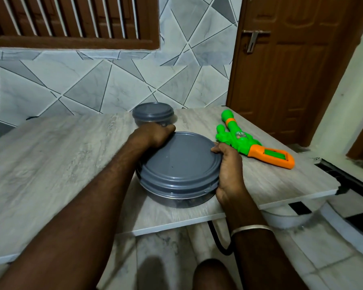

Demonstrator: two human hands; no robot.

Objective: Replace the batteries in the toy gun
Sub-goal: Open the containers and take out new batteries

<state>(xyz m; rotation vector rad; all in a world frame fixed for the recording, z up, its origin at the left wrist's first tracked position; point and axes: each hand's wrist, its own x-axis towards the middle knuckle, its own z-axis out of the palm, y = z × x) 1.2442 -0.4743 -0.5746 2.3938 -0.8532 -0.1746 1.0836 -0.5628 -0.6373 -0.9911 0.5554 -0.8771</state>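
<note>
Toy gun (254,141) lies flat on the table (50,153), right of centre in the frame, just beside my right hand (228,164). It looks like light, stiff, smooth plastic; I'd take it by the orange grip. Both hands are on the big grey tin (176,164) instead: left hand (153,136) curled over its far rim, right hand clasping its right edge. A smaller tin (153,113) sits behind.

Green/orange toy gun (249,141) lies flat on table (right side), untouched.
</note>
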